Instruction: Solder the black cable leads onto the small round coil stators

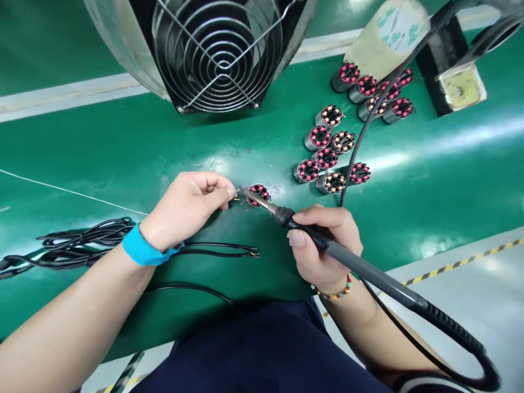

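The right hand [327, 245] curls round one soldering iron [372, 273]. The left hand [190, 199] pinches thin wire ends [236, 198]. Between both hands, one round coil [261, 190] sits on the green worktop [82, 158], by the iron's tip. Farther right stand seven more coils [320, 137], then six others [365, 87]. One fan [223, 65] stands far off.

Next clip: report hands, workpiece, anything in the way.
Right hand: gripping black-and-grey soldering iron. Left hand: pinching fine wire near iron's tip. Round part with red coils: on green tabletop, iron partly blocking view.
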Motion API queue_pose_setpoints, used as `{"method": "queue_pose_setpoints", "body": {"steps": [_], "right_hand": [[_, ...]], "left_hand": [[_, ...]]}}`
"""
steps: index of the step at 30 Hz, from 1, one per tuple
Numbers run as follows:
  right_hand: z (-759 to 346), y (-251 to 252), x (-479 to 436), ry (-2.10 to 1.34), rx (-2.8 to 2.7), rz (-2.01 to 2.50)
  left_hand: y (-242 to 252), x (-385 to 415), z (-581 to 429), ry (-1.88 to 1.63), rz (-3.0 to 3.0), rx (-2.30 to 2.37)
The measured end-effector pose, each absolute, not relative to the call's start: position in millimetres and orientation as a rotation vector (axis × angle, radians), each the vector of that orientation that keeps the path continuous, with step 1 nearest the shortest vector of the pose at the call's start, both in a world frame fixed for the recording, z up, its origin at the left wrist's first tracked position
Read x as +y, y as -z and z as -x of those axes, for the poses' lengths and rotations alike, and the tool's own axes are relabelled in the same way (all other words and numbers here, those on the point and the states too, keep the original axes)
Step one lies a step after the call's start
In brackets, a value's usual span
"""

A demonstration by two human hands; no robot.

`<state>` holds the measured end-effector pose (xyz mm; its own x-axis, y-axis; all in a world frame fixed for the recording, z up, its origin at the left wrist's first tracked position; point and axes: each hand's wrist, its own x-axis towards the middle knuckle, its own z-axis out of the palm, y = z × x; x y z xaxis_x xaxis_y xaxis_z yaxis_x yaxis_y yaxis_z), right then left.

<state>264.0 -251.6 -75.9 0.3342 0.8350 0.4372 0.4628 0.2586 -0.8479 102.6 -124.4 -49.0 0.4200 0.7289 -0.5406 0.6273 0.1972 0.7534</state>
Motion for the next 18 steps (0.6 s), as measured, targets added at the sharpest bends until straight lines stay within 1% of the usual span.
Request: {"method": "queue_pose_setpoints", "body": {"steps": [7,18], "right_hand": [[-263.6,76.0,-253.0,-0.449,-1.281,1.370],[-263.3,79.8,-252.7,-0.461,-1.283,1.331]], "left_hand": [[47.6,-123.5,-104.1,-0.108,-1.488,1.295],[50.5,-124.1,-103.6,-0.145,-1.491,1.268]]}}
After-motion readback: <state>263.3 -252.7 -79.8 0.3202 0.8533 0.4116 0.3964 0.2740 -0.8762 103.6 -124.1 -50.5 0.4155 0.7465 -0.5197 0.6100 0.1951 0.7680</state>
